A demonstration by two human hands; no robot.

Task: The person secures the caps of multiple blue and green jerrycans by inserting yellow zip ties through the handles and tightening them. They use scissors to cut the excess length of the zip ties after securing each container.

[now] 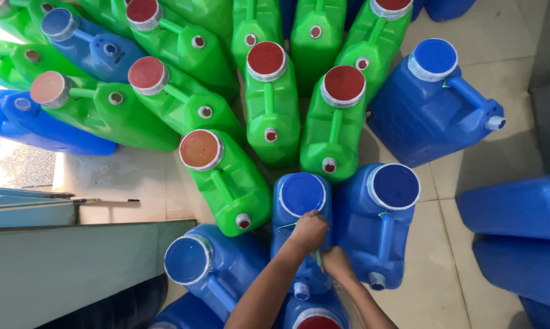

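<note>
The blue plastic jerrycan with a wide blue cap (pixel 301 210) stood upright on the tiled floor (pixel 445 256), between a green jerrycan with a red cap (pixel 229 180) and another blue jerrycan (pixel 381 222). Your left hand (pixel 308 230) and right hand (pixel 336 262) rested on its handle, fingers curled closed around a thin green strip (pixel 318 258).

likely a storeroom: crowded plastic jerrycans (pixel 273 103)

Blue jerrycan (pixel 301 226) under the hands, blue cap (pixel 303 194); thin green strip (pixel 318 258) at its handle. Neighbouring jerrycan (pixel 377 226) all blue. Green jerrycans (pixel 272 103) behind carry red caps (pixel 266 60) with white rims; floor (pixel 433 268) pale beige tile.
</note>
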